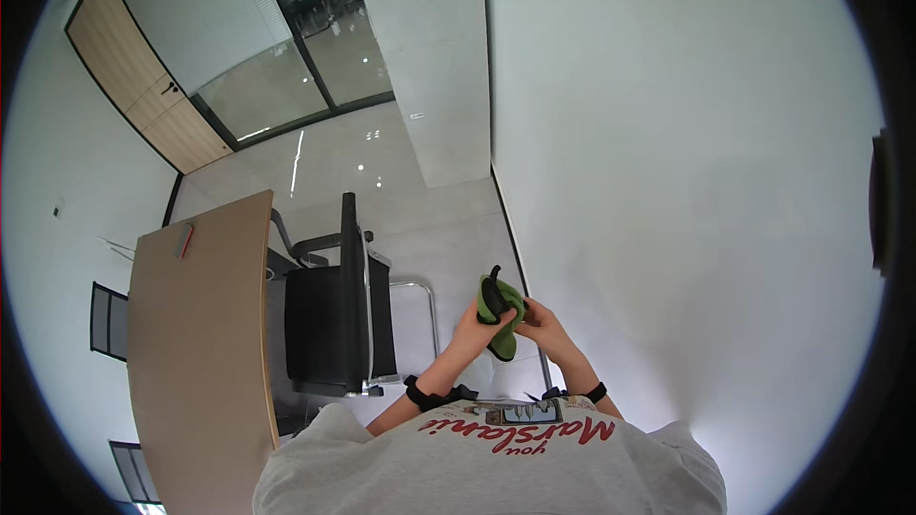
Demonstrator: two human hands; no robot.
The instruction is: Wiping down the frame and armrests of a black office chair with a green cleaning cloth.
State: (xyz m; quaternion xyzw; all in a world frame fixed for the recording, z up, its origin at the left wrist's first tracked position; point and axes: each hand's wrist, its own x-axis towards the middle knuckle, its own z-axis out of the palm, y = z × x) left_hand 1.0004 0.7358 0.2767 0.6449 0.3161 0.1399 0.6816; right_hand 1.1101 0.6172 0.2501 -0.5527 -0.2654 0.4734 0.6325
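Observation:
A soft green-and-black fabric item [509, 343] is held up before my body, bent or folded, and its exact kind is unclear. My left hand [488, 323] grips its left side, with the thumb lying across the front. A black strip-like tip sticks up above that hand. On the other side, my right hand [542, 327] has its bent fingers at the item's right edge, apparently pinching it. Some of its fingertips are hidden behind the fabric.
A black office chair [336, 329] stands to my left, beside a brown table [200, 343] bearing a small grey-and-red object [184, 241]. A white wall [680, 193] rises close on my right. Farther off are a wooden door [136, 64] and glass panels [336, 28].

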